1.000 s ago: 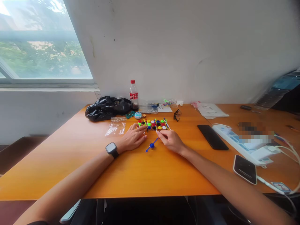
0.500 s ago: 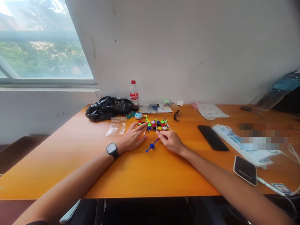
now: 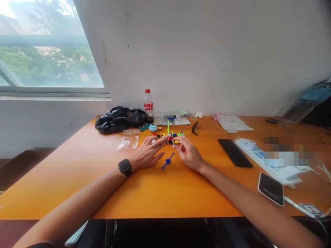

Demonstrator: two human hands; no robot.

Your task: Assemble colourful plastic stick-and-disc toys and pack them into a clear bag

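- Left hand [image 3: 149,152], thumb spread, at a green stick [image 3: 168,126]; whether pinched, I can't tell.
- Right hand [image 3: 190,153]: thumb and forefinger apart beside coloured discs [image 3: 176,141].
- Between them on the counter [image 3: 165,196]: blue arrow spinner [image 3: 168,161], likely placed for reach.

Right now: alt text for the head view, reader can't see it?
Left hand and right hand are at small coloured discs on a wooden table, with a green stick by the left fingertips and a blue arrow nearer the camera. Behind are a black bag and bottle; a black phone lies right.
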